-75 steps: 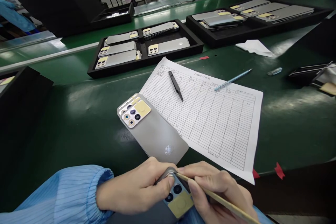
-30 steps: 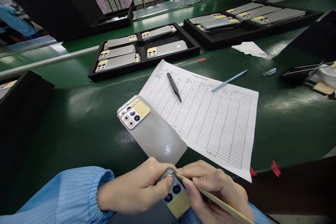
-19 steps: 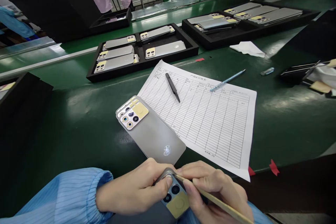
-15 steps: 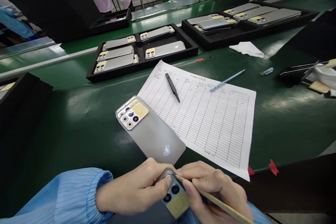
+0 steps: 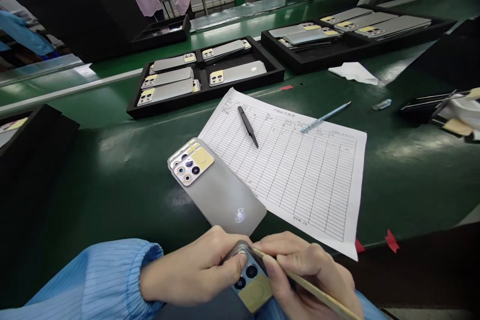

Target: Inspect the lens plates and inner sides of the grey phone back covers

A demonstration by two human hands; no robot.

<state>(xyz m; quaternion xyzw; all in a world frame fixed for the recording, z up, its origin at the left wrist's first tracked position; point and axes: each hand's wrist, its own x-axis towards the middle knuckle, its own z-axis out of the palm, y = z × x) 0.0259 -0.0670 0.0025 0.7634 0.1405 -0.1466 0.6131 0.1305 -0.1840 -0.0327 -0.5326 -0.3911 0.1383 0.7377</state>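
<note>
My left hand (image 5: 191,272) grips the top corner of a grey phone back cover (image 5: 249,282), thumb beside its camera lenses and yellow film patch. My right hand (image 5: 311,275) pinches a thin wooden stick (image 5: 318,292) like a pen, with its tip touching the cover's upper corner by the lenses. Both hands sit at the table's near edge. Just beyond them lies a small stack of grey back covers (image 5: 217,190), camera ends pointing away to the left.
A printed form sheet (image 5: 300,170) lies on the green table with black tweezers (image 5: 248,126) and a blue pen (image 5: 325,116) on it. Black trays of covers (image 5: 204,95) (image 5: 348,45) stand further back. A white cloth (image 5: 354,73) lies right. People in pink stand far behind.
Both hands keep their hold on the cover and the stick in the same place. Only the view has shifted slightly.
</note>
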